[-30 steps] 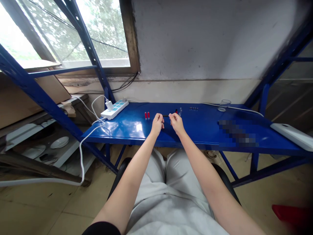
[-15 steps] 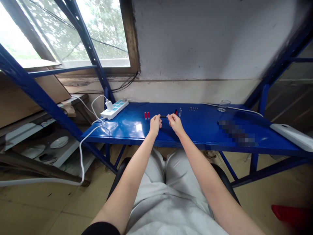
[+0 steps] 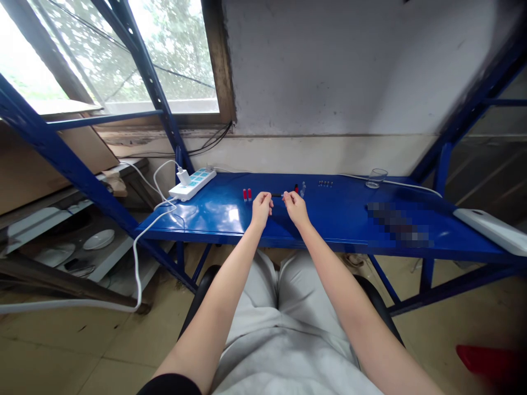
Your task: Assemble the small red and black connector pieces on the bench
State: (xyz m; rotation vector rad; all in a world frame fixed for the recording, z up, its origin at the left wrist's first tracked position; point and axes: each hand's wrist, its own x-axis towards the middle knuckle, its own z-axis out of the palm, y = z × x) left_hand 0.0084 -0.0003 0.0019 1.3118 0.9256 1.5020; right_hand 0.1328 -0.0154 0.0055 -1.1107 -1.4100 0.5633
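Observation:
Between my two hands, just above the blue table, is a slim dark rod [image 3: 277, 195] lying about level, with a paler tip at its right end. My left hand [image 3: 262, 208] pinches the rod's left end. At the other end, the fingers of my right hand [image 3: 295, 206] are closed on the pale tip. Two small red tubes with whitish ends [image 3: 247, 194] stand to the left of my left hand. Just behind my right hand are a small dark and red piece [image 3: 296, 188] and some small clear pieces [image 3: 303, 189]. The rod's exact kind is too small to tell.
Several tiny metal pieces [image 3: 325, 184] line up farther back on the blue table [image 3: 337, 219]. A clear glass [image 3: 376, 178] stands at the back right. A white power strip [image 3: 192, 183] with cords lies at the left end, a white device [image 3: 492, 229] at the right.
Both hands stay nearly in place with the rod between them. My right hand's fingers have shifted slightly at the rod's tip.

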